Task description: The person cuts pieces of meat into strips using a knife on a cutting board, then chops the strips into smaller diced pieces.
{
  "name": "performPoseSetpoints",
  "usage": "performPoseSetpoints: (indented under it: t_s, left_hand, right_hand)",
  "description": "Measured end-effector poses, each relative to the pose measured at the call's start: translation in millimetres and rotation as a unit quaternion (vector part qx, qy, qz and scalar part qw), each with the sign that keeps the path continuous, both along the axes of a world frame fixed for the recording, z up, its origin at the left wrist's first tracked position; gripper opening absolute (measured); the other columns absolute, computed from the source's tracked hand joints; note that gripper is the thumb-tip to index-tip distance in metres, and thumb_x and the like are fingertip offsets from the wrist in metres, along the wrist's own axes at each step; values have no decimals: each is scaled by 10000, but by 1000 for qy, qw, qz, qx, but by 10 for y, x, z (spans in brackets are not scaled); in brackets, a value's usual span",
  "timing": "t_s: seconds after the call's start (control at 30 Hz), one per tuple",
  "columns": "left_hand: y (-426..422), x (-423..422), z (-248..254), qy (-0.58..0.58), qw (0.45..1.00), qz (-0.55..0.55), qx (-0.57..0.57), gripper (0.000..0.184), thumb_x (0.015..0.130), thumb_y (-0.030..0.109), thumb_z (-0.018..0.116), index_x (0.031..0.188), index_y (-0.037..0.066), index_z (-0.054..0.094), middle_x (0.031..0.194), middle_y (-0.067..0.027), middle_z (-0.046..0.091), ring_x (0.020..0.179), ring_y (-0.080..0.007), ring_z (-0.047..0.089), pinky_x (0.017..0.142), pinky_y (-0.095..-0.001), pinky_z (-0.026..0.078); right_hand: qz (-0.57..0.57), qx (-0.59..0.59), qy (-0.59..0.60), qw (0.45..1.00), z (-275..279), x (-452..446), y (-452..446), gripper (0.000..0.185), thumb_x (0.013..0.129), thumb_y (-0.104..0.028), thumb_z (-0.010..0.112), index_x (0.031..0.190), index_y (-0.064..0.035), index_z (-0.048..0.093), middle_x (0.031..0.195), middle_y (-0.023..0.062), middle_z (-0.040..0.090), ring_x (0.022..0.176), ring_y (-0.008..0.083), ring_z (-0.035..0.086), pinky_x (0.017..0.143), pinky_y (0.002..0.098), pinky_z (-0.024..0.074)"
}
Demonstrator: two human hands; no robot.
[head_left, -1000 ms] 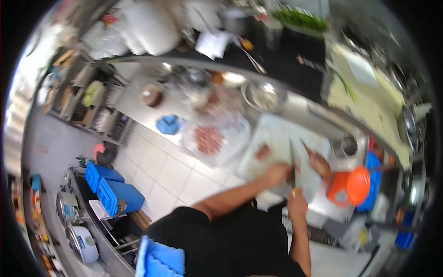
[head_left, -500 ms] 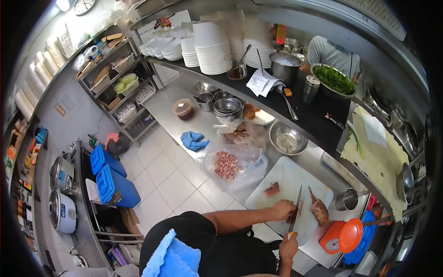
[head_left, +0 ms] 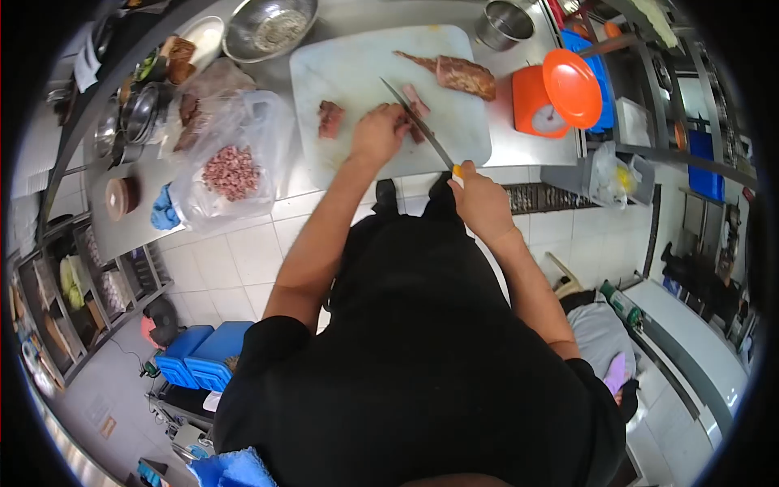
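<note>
My right hand [head_left: 483, 199] is wrapped round the yellow handle of a long knife [head_left: 428, 134], whose blade lies across a white cutting board [head_left: 357, 69]. Left of the blade, my left hand [head_left: 380, 134] has its fingers curled at a small piece of meat [head_left: 416, 134], partly hidden by the fingers and blade. A pale strip of meat [head_left: 415, 99] lies beyond the knife. One chunk of meat [head_left: 330, 119] rests at the board's left, and a larger browned piece [head_left: 464, 75] with a thin end lies at the upper right.
A plastic bag [head_left: 272, 154] with diced meat [head_left: 230, 173] lies left of the board. Behind are a steel bowl [head_left: 235, 36] and a steel cup [head_left: 505, 26]. An orange scale [head_left: 527, 101] stands at the right. A blue cloth [head_left: 164, 209] lies at the counter's left edge.
The view has swung down and turned, so the board now appears higher and more central. My right hand still holds the knife, and my left hand remains by the small meat piece.
</note>
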State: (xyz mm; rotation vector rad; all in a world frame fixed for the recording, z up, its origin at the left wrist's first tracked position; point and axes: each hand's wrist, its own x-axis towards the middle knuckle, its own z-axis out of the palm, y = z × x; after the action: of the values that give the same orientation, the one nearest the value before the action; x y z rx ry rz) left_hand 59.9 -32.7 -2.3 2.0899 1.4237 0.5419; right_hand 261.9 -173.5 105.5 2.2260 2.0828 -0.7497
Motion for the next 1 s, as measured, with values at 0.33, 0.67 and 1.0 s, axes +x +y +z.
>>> performPoseSetpoints:
  t_s: [0.33, 0.67, 1.0]
  left_hand:
    - [-19, -11, 31, -13, 1000, -13, 21, 161, 898, 170, 791, 1002, 72, 715, 990, -92, 727, 921, -320, 726, 805, -444, 578]
    - [6, -27, -17, -32, 998, -29, 36, 162, 889, 145, 778, 1007, 55, 713, 1006, -102, 712, 980, -341, 699, 846, -464, 564]
    - [26, -45, -52, -55, 998, -35, 11, 165, 911, 140, 776, 1040, 44, 738, 1035, -116, 732, 943, -345, 721, 824, -449, 580]
  right_hand:
    - [2, -49, -17, 999, 85, -45, -199, 363, 1052, -304, 616, 1174, 26, 527, 809, 242, 729, 766, 441, 736, 679, 542, 585]
    - [11, -19, 0, 1000, -356, -178, -40, 402, 1070, -308, 572, 1213, 58, 485, 794, 254, 722, 733, 455, 728, 650, 554, 579]
    - [-19, -28, 52, 998, -578, -298, 392, 368, 1060, -271, 577, 1192, 59, 483, 869, 293, 732, 821, 494, 732, 740, 589, 580]
